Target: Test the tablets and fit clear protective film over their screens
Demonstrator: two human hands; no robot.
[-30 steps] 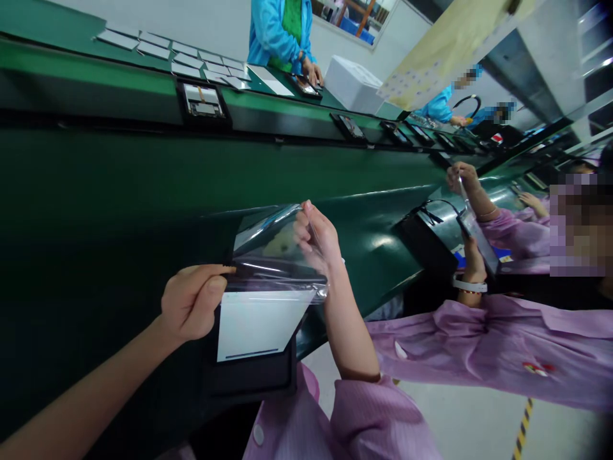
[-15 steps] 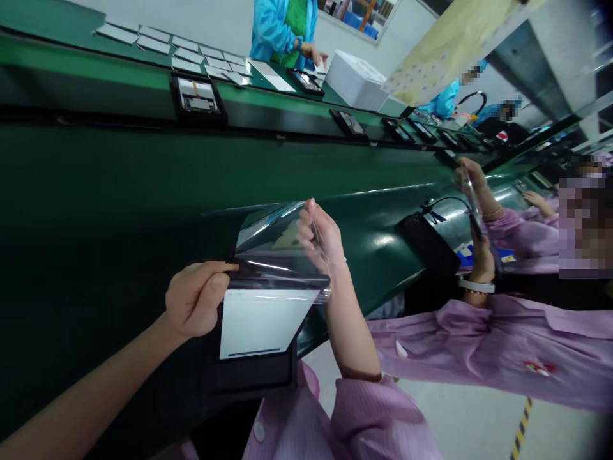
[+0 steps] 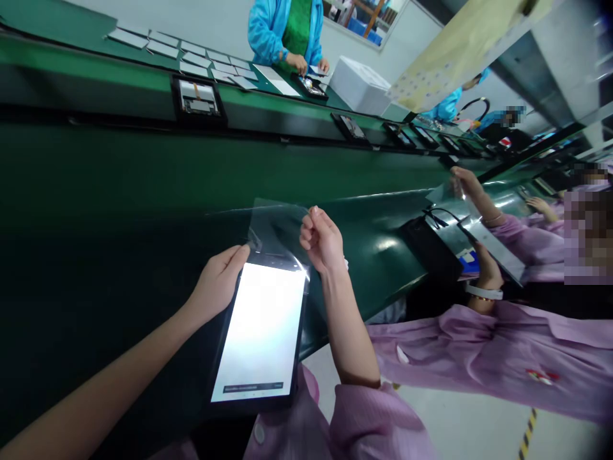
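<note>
A black tablet (image 3: 258,332) with a lit white screen lies on the dark green belt (image 3: 119,211) in front of me. My left hand (image 3: 219,281) grips its upper left corner, fingers wrapped on the edge. My right hand (image 3: 322,239) is closed in a pinch on a clear protective film (image 3: 275,227), which stands lifted off the top end of the screen and is free of the glass.
To my right a person in a pink sleeve (image 3: 479,345) holds another tablet (image 3: 493,246) with film. Across the belt several devices in black trays (image 3: 198,99) sit in a row. A person in a blue coat (image 3: 282,29) works by a white box (image 3: 357,83).
The film has come off the screen and now hangs from my right hand above the tablet's top. The whole white screen shows. My left hand shifted to the tablet's top corner.
</note>
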